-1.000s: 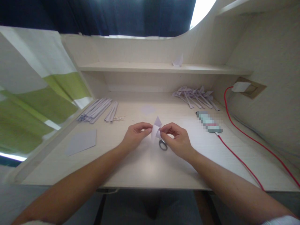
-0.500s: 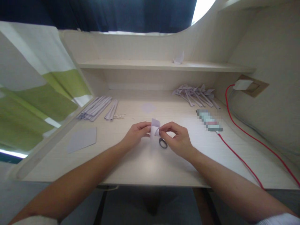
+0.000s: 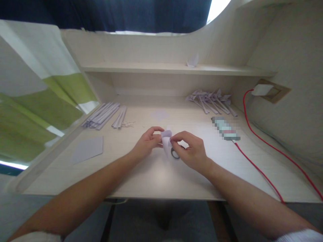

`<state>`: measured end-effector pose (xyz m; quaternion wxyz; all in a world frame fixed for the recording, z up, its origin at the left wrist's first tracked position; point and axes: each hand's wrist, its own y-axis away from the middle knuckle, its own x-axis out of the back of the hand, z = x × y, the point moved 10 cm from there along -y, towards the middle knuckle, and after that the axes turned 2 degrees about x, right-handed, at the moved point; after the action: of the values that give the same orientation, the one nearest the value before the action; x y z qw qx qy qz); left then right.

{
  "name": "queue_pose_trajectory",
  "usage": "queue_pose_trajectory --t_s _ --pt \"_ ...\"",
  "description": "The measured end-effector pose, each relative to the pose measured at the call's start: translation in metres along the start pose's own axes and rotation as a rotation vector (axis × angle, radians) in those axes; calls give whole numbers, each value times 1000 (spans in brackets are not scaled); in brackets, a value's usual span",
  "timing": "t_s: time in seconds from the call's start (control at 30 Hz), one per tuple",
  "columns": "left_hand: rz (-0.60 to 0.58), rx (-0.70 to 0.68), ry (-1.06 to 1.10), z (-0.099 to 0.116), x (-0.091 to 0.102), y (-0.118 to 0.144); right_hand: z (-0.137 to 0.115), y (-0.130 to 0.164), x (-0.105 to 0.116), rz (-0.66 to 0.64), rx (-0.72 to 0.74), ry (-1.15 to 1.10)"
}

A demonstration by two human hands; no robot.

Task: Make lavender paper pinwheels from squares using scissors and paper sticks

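Note:
A small piece of white paper, curved and partly folded, is held up between my two hands above the desk. My left hand grips its left edge between thumb and fingers. With thumb and index finger pinched, my right hand holds the right side of the same paper. Beneath the right fingers lies a pair of scissors; one dark handle loop shows and the rest is hidden by the hand.
Rolled paper sticks lie at the left, beside small pale bits and paper sheets. Paper pinwheels on sticks are piled at the back right. A phone with a red cable lies at the right, below a shelf.
The paper between my hands has curled over further, its upper flap now more rounded. My left fingers have shifted slightly upward, while the right hand stays nearly in place.

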<state>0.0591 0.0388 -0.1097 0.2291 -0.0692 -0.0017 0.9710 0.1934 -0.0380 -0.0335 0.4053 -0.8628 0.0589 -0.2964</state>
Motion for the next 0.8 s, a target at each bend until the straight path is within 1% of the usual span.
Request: queue_pose_trajectory --t_s 0.1,0.23,0.3,0.4,0.57,0.7,0.8 --pt "-8 -7 -46 5 -3 1 -7 -1 0 -15 74 38" --pt "-8 -16 -123 12 -4 1 -13 0 0 -22 136 79" --pt "-6 -17 -145 14 -4 2 -13 1 -1 -35 147 80" --pt "-6 -24 -152 15 -4 3 -11 1 -2 -55 127 80" --pt "-21 -24 -115 13 -4 2 -9 2 -3 -69 119 87" --pt "-32 23 -11 5 -3 2 -9 3 -4 -76 129 112" --pt "-25 51 4 2 -2 3 -8 3 -5 -90 135 145"
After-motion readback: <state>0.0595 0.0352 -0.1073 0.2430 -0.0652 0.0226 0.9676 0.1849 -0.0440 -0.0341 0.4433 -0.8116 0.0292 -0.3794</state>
